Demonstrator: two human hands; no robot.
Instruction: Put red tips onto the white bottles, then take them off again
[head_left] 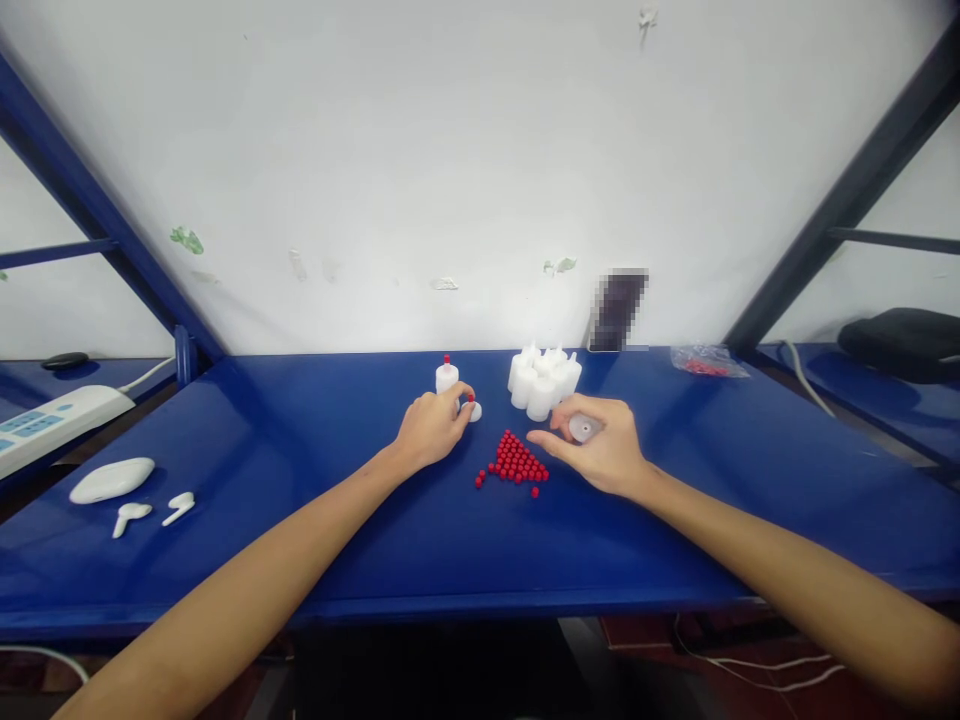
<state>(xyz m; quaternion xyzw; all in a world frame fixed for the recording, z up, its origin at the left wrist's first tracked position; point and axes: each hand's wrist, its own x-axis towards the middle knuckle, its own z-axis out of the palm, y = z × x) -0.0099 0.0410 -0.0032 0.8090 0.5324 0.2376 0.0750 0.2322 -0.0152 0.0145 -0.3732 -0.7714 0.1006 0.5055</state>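
The blue table (360, 555) spans the view and carries the items noted. The right hand (619, 450) is right of centre, its forearm reaching in from the lower right; the fingers are curled round, with the thumb extended leftward, apart from the index fingertip. The left hand (429, 428) is left of centre, back uppermost, its forearm angled in from the lower left; thumb and index finger are in a pinch. A cluster of white bottles (541, 385) stands near the far edge, just beyond the right hand. A pile of red caps (517, 460) lies between the hands, toward the near side, with several strays beside it. A capped bottle (447, 379) stands upright just beyond the left hand. A held bottle (585, 428) is gripped in the right hand, one round end facing the viewer. Smallest item: a single red cap (471, 397), pinched by the left hand directly above a white object (476, 411) largely hidden by the fingers; whether it is seated cannot be determined.
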